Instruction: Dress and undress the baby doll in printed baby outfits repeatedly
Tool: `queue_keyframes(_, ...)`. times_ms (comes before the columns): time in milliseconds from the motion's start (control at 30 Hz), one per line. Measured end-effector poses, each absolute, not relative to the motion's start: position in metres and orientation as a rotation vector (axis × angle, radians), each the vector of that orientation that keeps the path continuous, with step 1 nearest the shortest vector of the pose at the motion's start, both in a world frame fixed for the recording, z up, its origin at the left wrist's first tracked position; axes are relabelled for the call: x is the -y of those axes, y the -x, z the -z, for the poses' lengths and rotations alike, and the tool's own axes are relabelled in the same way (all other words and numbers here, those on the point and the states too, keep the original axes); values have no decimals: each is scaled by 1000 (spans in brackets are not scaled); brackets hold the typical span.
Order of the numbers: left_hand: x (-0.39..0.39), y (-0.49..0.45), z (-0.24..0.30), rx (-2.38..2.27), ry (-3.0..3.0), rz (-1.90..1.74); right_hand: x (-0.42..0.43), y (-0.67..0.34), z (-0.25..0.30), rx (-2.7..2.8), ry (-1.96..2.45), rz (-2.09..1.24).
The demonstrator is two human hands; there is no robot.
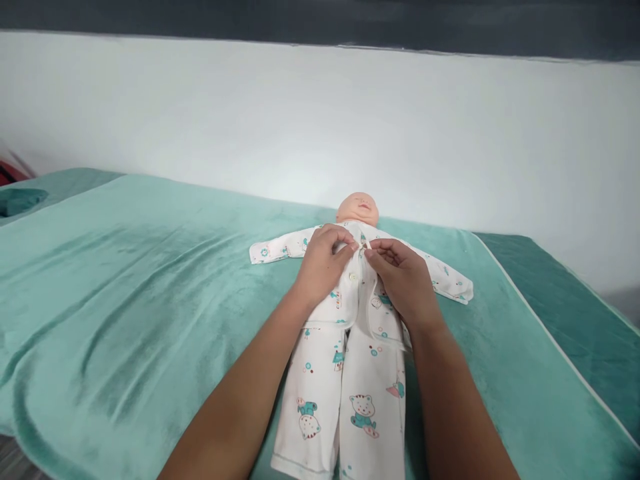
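A baby doll (358,208) lies on its back, head toward the wall, dressed in a white printed jacket (325,310) and matching trousers (367,427). At the chest, my left hand (327,260) pinches one front edge of the jacket between thumb and fingers. My right hand (403,273) pinches the opposite edge close by, the fingertips of both hands nearly meeting. A button (353,276) shows just below them. Lower down, the two jacket fronts hang apart. Both sleeves stretch out sideways. Whatever lies right between the fingertips is too small to make out.
A light green blanket (150,280) with soft folds covers the bed, over a darker green sheet (565,287) at the right. Behind the doll's head stands a white wall (300,120) with a dark band on top. Something red (11,172) shows at the far left.
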State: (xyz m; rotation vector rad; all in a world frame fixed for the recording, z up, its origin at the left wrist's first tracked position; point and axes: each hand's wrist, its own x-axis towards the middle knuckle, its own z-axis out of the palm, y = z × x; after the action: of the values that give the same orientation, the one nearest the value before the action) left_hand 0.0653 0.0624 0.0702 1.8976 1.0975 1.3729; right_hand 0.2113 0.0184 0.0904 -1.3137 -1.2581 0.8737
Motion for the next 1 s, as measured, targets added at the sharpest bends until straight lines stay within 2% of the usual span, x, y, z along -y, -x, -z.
queue_keyframes(333, -63, -67, -70, -1077, -1715, -1289, -20, -209, -87, 1404, 1365, -735)
queue_keyframes(667, -57, -68, -78, -1100, -1628, -1232, -17, -202, -86, 1650, 1484, -363)
queue_keyframes(1000, -56, -71, -82, -1197, -1522, -1166, -17, -203, -88, 1675, 1432, -508)
